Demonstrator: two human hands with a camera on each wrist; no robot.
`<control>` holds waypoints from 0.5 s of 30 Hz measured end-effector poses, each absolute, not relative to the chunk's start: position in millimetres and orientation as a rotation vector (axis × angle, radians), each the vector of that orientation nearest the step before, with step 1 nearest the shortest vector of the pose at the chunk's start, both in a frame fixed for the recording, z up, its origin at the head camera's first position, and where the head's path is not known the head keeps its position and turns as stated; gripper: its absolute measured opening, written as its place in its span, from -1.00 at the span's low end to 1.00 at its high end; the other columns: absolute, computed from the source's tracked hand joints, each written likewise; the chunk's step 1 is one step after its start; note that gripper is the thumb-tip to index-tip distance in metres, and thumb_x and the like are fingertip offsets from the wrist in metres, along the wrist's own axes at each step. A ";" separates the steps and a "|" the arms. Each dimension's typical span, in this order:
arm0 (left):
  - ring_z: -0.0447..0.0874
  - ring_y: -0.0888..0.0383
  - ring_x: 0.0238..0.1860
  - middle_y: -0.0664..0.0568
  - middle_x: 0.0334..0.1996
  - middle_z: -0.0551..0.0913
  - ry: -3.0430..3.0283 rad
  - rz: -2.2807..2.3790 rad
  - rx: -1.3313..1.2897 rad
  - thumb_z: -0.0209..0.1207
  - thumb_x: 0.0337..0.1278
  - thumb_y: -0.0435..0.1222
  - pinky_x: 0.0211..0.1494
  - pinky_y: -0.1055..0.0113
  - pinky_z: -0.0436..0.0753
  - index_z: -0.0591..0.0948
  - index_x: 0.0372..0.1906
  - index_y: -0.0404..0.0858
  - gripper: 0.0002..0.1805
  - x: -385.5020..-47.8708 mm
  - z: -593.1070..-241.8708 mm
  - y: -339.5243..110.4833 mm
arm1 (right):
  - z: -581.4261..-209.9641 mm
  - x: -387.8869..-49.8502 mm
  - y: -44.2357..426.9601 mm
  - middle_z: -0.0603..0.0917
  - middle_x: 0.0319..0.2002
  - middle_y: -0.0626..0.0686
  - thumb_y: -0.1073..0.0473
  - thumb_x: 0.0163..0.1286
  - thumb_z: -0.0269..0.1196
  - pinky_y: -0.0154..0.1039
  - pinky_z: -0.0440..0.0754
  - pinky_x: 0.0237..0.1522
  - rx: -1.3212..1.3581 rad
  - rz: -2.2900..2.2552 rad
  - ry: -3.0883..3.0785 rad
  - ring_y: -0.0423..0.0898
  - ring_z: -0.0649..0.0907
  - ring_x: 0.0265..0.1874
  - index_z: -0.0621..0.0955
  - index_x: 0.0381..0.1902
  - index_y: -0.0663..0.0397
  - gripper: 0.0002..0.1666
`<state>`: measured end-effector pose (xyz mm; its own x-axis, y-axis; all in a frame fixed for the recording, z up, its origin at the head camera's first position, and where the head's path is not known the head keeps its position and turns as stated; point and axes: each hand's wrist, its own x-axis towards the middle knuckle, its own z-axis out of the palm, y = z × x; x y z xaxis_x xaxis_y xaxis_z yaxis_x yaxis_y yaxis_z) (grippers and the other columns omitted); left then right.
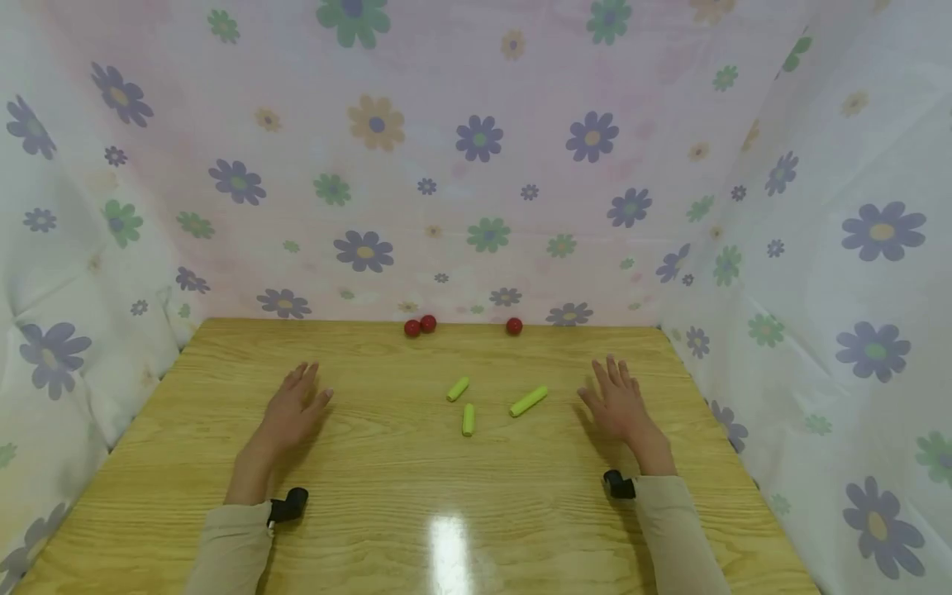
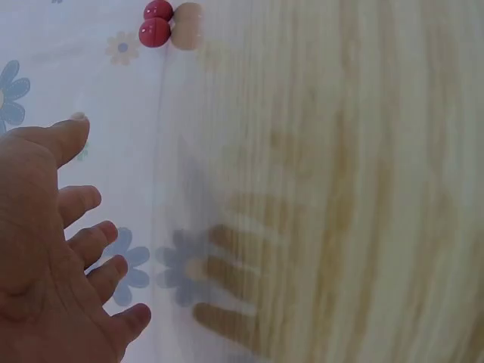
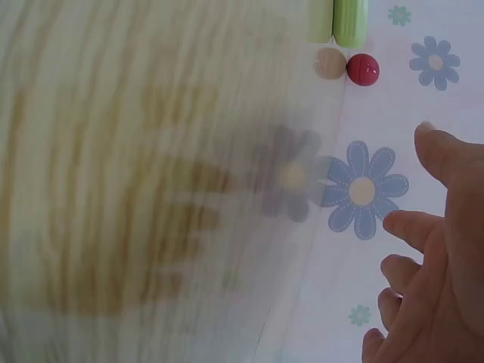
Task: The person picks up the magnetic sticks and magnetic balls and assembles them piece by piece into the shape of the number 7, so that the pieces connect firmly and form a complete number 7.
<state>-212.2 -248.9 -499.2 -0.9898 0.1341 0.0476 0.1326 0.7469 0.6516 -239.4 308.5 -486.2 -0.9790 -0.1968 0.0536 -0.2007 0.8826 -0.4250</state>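
Note:
Three yellow-green sticks lie apart on the wooden table: a short one (image 1: 458, 389), another short one (image 1: 468, 420) nearer the front, and a longer one (image 1: 529, 401) to their right. My left hand (image 1: 292, 411) is left of them, fingers spread and relaxed, holding nothing. On the other side my right hand (image 1: 619, 403) has its fingers spread and empty, closest to the longer stick. Both wrist views show the palms, the left hand (image 2: 60, 257) and the right hand (image 3: 439, 249), with nothing in them.
At the table's back edge, two red balls (image 1: 412, 328) touch each other, and a single red ball (image 1: 514, 326) sits further right. Flower-patterned cloth (image 1: 446, 165) hangs behind the table (image 1: 372, 496) and at both sides.

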 end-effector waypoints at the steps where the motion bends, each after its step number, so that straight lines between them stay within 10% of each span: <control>1: -0.22 -0.55 0.52 -0.51 0.56 -0.10 2.926 1.112 0.225 -0.10 0.62 -0.01 0.44 -0.50 -0.08 0.02 0.59 -0.47 -0.22 -213.0 -500.1 -248.4 | -487.1 -239.8 307.8 -0.14 0.57 0.51 -0.12 0.65 -0.02 0.51 -0.24 0.43 0.329 0.700 -3.034 0.50 -0.17 0.53 0.06 0.58 0.39 -0.14; 13: 0.17 -0.45 0.47 -0.46 0.53 0.11 2.808 1.645 0.192 0.08 0.54 -0.26 0.41 -0.32 0.33 0.22 0.53 -0.46 -0.36 -217.2 -507.8 -234.6 | -494.8 -242.9 285.6 -0.04 0.59 0.41 -0.02 0.67 -0.01 0.47 -0.03 0.45 0.458 1.243 -2.880 0.42 -0.08 0.56 0.16 0.57 0.32 -0.27; 15: 0.28 -0.42 0.42 -0.44 0.51 0.16 2.748 1.776 0.162 0.11 0.52 -0.30 0.38 0.02 0.52 0.24 0.52 -0.46 -0.37 -216.4 -509.0 -232.2 | -496.3 -243.1 280.9 0.03 0.58 0.41 0.05 0.67 0.01 0.43 0.05 0.45 0.478 1.348 -2.826 0.40 0.01 0.55 0.20 0.55 0.34 -0.31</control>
